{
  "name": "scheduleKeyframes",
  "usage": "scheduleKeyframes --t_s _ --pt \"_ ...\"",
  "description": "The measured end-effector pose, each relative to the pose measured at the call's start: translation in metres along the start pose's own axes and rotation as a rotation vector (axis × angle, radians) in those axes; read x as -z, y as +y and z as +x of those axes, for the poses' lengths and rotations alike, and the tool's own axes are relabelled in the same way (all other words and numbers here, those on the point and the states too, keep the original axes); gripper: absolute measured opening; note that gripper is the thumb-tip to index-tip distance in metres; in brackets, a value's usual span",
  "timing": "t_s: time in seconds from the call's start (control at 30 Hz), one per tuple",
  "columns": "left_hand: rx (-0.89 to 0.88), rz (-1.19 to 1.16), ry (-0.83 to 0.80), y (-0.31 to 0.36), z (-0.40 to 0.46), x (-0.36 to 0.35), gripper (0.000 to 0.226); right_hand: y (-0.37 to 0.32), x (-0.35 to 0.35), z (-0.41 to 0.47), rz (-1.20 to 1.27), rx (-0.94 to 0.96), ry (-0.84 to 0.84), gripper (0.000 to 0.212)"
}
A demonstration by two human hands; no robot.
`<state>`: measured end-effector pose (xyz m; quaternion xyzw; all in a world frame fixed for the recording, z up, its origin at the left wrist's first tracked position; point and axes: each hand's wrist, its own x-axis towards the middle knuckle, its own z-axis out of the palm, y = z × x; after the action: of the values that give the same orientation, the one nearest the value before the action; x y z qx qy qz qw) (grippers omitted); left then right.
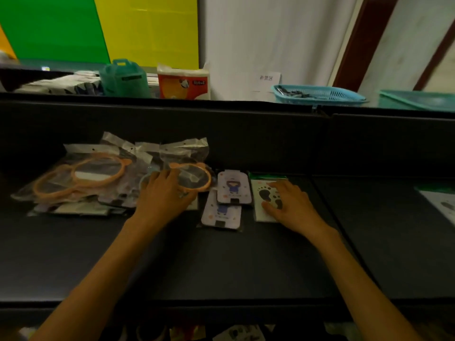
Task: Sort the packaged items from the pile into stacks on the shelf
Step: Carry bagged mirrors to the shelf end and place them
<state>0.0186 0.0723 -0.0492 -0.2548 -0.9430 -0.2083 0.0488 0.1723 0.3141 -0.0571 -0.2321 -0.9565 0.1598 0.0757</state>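
Note:
A pile of clear-bagged items (81, 178) lies on the dark shelf (221, 262) at the left, with orange ring-shaped pieces showing through the plastic. My left hand (163, 193) rests on the pile's right end, fingers over an orange-rimmed round item (197, 179). Right of it, two lilac cartoon-girl cards (227, 200) overlap in a small stack. Further right lies a white footprint card (264, 196) with a green top edge; my right hand (290, 205) lies flat on it with fingers spread.
Another green-and-white footprint packet (440, 200) sits at the far right on the adjoining shelf section. Behind the shelf's raised back edge stand a teal container (124, 78), a red-and-white tissue pack (183, 82) and a blue basket (320, 96). More packets show below the front edge.

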Motion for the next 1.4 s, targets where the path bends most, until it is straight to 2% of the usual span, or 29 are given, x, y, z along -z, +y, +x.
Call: scheduleKeyframes --t_s 0.13,0.23,0.37,0.53,0.63,0.8,0.87,0.97,1.03,1.1,1.2,1.4 --pt "0.039 -0.052 -0.037 -0.011 0.022 -0.008 0.081 -0.006 -0.011 0.002 -0.030 -0.093 0.011 0.083" --pt "0.081 0.001 -0.050 -0.015 0.035 -0.012 0.092 -0.009 -0.017 0.002 -0.036 -0.199 -0.006 0.097" --pt "0.087 -0.031 -0.099 -0.022 0.050 -0.017 0.096 -0.009 -0.021 0.002 -0.019 -0.318 -0.014 0.114" --pt "0.033 -0.135 -0.082 -0.021 0.058 -0.024 0.082 -0.006 -0.021 0.004 0.026 -0.364 0.028 0.116" --pt "-0.011 -0.225 -0.020 -0.017 0.056 -0.023 0.091 -0.006 -0.018 0.006 0.101 -0.372 0.074 0.117" --pt "0.032 -0.456 0.060 -0.018 0.052 -0.014 0.099 0.001 -0.017 0.007 0.276 -0.393 0.165 0.124" --pt "0.051 -0.517 0.024 -0.021 0.050 -0.008 0.086 0.006 -0.012 0.006 0.435 -0.420 0.201 0.116" --pt "0.018 -0.533 -0.022 -0.023 0.044 0.000 0.061 0.012 -0.005 0.002 0.680 -0.446 0.228 0.086" --pt "-0.018 -0.609 -0.028 -0.024 0.039 0.003 0.056 0.015 -0.008 -0.002 0.788 -0.434 0.249 0.062" --pt "-0.028 -0.730 -0.044 -0.025 0.035 0.006 0.053 0.015 -0.012 -0.008 0.882 -0.403 0.274 0.048" --pt "-0.049 -0.807 -0.023 -0.022 0.028 0.007 0.051 0.012 -0.016 -0.020 0.963 -0.380 0.313 0.044" --pt "-0.089 -1.042 -0.116 0.005 0.006 0.002 0.046 0.014 -0.008 -0.061 1.028 -0.362 0.415 0.043"
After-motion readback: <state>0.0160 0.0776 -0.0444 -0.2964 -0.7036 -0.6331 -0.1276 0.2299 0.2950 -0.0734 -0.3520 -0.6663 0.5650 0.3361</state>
